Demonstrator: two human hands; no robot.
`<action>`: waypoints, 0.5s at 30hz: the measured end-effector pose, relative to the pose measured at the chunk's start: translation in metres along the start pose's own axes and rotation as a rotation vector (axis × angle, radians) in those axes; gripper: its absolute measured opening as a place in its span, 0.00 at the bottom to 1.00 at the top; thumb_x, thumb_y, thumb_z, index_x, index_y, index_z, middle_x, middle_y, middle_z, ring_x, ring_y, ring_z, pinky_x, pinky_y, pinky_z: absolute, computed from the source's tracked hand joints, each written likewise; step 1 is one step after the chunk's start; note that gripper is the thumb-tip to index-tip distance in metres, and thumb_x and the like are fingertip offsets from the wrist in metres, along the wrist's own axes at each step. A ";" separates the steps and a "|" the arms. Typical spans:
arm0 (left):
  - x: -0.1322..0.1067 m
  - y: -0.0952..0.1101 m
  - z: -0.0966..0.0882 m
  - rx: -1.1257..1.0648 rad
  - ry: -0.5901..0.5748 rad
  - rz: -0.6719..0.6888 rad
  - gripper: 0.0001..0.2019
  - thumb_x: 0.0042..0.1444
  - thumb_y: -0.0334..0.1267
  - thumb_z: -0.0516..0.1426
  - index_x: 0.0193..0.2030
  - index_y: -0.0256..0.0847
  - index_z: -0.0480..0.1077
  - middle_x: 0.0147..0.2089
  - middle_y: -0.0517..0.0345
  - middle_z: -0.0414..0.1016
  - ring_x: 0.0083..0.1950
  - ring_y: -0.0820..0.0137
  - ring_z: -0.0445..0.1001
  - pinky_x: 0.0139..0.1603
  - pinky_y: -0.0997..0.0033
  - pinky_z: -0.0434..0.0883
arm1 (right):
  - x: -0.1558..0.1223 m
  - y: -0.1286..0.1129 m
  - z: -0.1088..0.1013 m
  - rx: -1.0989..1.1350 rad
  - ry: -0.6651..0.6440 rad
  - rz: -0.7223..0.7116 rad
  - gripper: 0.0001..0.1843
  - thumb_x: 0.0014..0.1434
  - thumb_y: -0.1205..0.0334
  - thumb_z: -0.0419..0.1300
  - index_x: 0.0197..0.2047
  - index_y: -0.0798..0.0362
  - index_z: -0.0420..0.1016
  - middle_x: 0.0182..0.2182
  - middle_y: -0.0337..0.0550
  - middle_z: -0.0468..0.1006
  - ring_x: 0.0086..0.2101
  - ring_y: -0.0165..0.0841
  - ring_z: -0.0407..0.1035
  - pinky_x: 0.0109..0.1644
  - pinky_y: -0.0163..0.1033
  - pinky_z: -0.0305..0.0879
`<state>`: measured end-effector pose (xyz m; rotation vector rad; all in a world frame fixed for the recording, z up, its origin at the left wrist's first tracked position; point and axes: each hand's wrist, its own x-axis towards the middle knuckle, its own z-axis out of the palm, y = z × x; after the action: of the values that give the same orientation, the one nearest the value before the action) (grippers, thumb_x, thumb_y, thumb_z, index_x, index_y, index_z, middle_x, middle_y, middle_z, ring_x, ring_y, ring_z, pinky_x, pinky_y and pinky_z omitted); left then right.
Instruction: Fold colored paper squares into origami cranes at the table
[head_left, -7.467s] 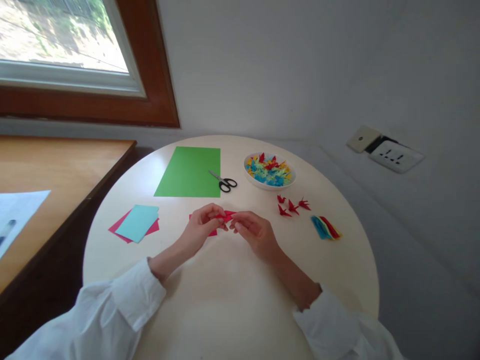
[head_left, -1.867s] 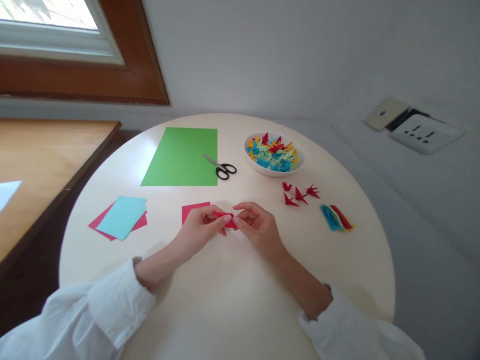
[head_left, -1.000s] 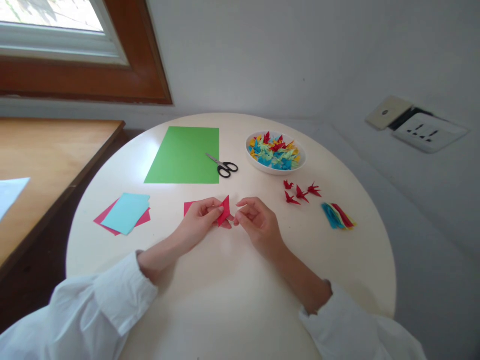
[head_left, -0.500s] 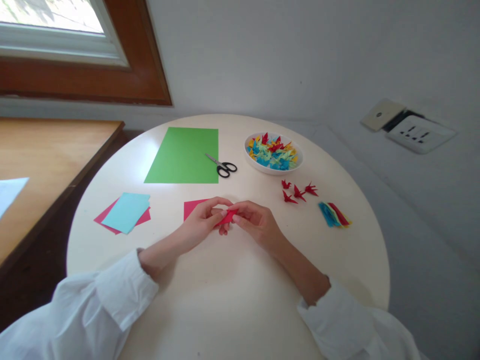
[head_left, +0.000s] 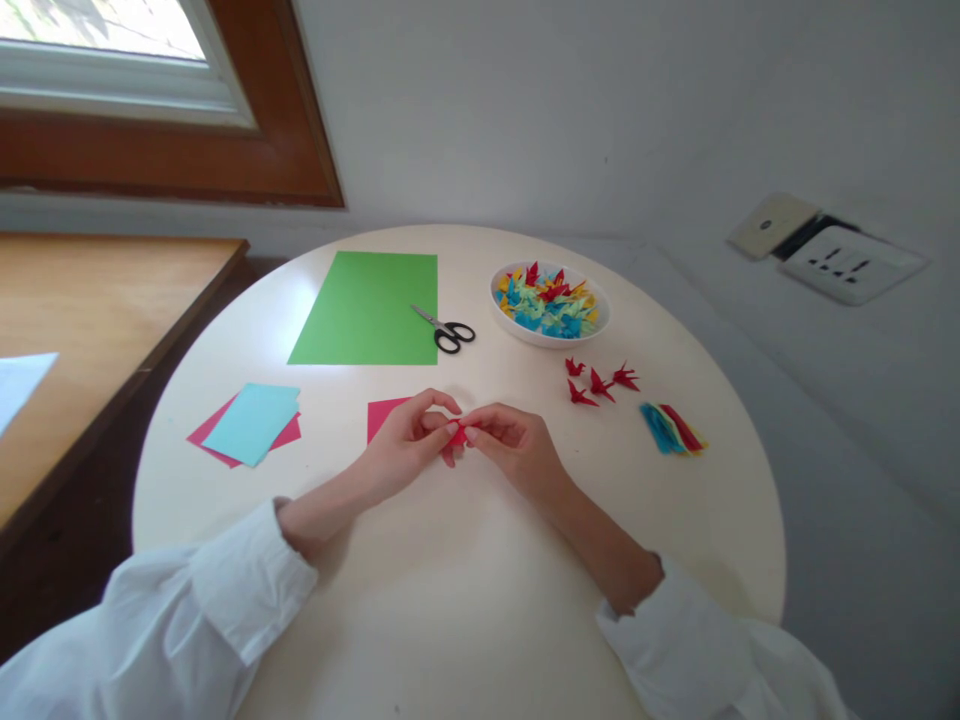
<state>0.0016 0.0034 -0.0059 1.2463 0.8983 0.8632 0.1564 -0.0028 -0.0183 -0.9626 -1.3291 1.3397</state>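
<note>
Over the middle of the round white table (head_left: 465, 600), my left hand (head_left: 405, 450) and my right hand (head_left: 514, 450) meet fingertip to fingertip. Both pinch a small folded piece of red paper (head_left: 459, 433), mostly hidden by the fingers. A red paper square (head_left: 384, 417) lies flat just behind my left hand. Three small red paper cranes (head_left: 596, 381) sit to the right of my hands.
A green sheet (head_left: 367, 308) and black scissors (head_left: 446, 331) lie at the back. A white bowl (head_left: 551, 332) holds several coloured paper cranes. Light blue paper (head_left: 251, 423) on pink paper lies left. Coloured paper strips (head_left: 671, 428) lie right. A wooden ledge (head_left: 90, 330) stands left.
A second ago my left hand alone held the red piece upright with my right hand apart. Now both hands have closed together on it and it is nearly covered.
</note>
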 end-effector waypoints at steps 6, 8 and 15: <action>-0.001 0.002 0.000 -0.089 0.014 -0.033 0.14 0.48 0.43 0.59 0.34 0.39 0.60 0.21 0.65 0.69 0.22 0.77 0.67 0.26 0.76 0.64 | -0.002 -0.001 0.002 0.091 -0.112 -0.028 0.08 0.48 0.62 0.64 0.34 0.52 0.75 0.26 0.38 0.77 0.29 0.30 0.73 0.36 0.39 0.71; -0.001 0.002 0.000 -0.126 0.003 -0.046 0.14 0.47 0.43 0.60 0.34 0.39 0.60 0.21 0.65 0.68 0.22 0.78 0.66 0.26 0.75 0.64 | -0.003 -0.001 0.002 0.103 -0.114 -0.026 0.08 0.48 0.62 0.64 0.34 0.52 0.75 0.27 0.38 0.78 0.29 0.30 0.73 0.37 0.40 0.72; 0.000 0.002 0.001 -0.115 -0.008 -0.041 0.14 0.48 0.42 0.60 0.34 0.39 0.59 0.21 0.65 0.69 0.22 0.78 0.66 0.26 0.75 0.63 | -0.003 -0.001 0.002 0.058 -0.069 -0.018 0.07 0.46 0.60 0.65 0.30 0.52 0.75 0.25 0.39 0.77 0.28 0.31 0.73 0.36 0.40 0.72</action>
<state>0.0019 0.0029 -0.0037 1.1275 0.8528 0.8647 0.1551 -0.0060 -0.0171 -0.8699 -1.3403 1.4009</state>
